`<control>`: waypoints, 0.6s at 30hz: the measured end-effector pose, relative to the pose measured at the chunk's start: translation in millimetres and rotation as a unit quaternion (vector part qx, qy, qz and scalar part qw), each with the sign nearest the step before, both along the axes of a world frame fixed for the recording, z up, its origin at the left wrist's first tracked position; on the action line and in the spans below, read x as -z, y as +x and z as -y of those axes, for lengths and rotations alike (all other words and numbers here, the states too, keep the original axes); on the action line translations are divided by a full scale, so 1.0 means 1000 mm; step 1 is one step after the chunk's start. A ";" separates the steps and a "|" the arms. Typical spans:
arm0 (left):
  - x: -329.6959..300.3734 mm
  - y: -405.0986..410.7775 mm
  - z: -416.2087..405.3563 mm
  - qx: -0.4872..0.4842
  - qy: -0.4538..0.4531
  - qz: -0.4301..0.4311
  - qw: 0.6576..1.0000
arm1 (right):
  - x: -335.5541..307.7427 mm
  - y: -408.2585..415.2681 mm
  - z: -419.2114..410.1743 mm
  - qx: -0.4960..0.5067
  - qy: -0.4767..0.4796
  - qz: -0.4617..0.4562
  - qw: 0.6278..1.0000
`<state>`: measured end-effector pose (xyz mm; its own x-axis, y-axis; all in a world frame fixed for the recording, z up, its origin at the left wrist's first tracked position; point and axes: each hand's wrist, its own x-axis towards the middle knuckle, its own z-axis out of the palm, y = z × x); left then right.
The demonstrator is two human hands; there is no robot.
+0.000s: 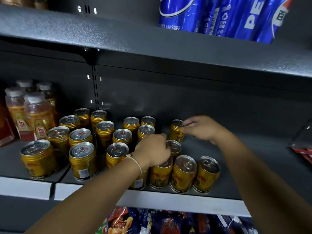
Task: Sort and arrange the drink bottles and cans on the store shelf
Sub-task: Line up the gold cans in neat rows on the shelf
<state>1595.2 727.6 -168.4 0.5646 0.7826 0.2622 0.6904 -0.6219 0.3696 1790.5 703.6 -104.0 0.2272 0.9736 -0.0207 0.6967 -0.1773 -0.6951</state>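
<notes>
Step now: lining up the gold cans (81,144) in neat rows on the middle shelf (253,149).
Left hand (152,150): its fingers curl over the top of a can in the middle (174,147), at about 6 o'clock from the back can.
Right hand (201,128): its fingertips pinch the top rim of the back can (176,130), which stands alone at the far end.
Where the cans are: most stand in rows at 9 o'clock from the hands; three front cans (184,173) stand near the shelf edge at 6 o'clock.
How to do it well: I think each can should stay upright and slide slowly, so it does not knock the next one.
Watch out: the front cans are close to the edge and could fall.
Other things: bottles (36,114) stand at 9 o'clock; blue cans (222,16) sit up at 12 o'clock; snack bags (121,222) lie below.
</notes>
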 end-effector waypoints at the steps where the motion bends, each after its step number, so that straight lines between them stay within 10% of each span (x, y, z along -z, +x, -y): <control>1: 0.000 -0.001 0.000 -0.017 -0.014 0.030 0.999 | 0.002 -0.004 0.005 -0.041 -0.022 -0.015 0.999; 9: 0.000 -0.005 -0.001 -0.058 -0.031 0.119 0.991 | 0.027 -0.024 0.009 -0.189 -0.085 0.032 0.978; 18: -0.001 -0.005 0.003 -0.026 0.032 0.024 0.999 | 0.035 -0.013 -0.004 -0.065 -0.034 0.102 0.992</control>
